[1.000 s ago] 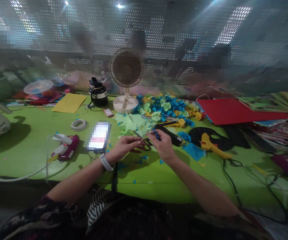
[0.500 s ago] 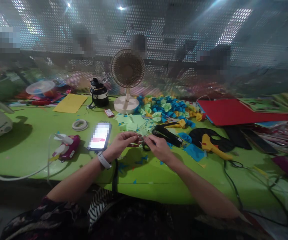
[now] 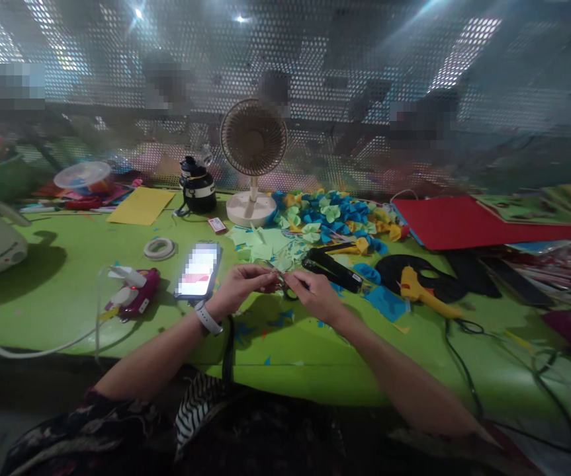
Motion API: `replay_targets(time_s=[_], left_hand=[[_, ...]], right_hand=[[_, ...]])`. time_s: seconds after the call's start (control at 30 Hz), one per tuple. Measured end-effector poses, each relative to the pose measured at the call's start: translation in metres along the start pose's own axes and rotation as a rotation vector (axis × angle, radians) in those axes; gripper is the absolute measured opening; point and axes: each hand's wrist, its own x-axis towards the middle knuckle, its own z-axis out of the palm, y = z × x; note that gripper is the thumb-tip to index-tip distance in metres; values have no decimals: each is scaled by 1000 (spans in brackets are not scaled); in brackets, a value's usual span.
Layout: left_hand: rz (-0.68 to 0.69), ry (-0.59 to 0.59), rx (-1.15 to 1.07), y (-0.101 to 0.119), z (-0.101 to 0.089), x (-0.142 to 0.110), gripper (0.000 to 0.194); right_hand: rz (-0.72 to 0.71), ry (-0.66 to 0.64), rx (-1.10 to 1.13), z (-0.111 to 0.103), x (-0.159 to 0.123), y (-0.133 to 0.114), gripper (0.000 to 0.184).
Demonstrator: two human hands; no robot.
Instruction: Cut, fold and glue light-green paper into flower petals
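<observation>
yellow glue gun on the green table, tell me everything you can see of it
The yellow glue gun looks plastic, with a short body and a long handle slanting toward the table's near right. It lies on its side, partly over a flat black item, beside blue paper and apart from the right hand. A black cord runs from about its handle end; the join is unclear.

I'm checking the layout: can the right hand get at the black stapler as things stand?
Probably yes: the black stapler lies just beyond the right hand, with nothing seen lying over it. That hand does seem busy, though, close to the left hand, with something too small to identify.
</observation>
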Motion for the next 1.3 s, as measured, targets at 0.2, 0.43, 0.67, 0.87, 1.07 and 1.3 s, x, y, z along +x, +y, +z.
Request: replay_targets(time_s=[0.2, 0.43, 0.67, 0.87, 1.07, 1.3], left_hand=[[44, 7, 40, 0, 0, -1, 27], [56, 14, 86, 2, 2, -3, 29], [66, -2, 104, 2, 3, -3, 31], [121, 13, 136, 0, 3, -4, 28], [191, 100, 122, 3, 4, -5, 28], [161, 129, 52, 6, 6, -4, 28]], right_hand=[[-12, -23, 35, 0, -1, -2, 42], [-21, -61, 64, -3, -1, -3, 45], [3, -60, 52, -1, -2, -1, 46], [-10, -88, 38, -3, -3, -4, 46], [-50, 77, 87, 2, -4, -6, 28], [-172, 78, 131, 8, -4, -3, 26]])
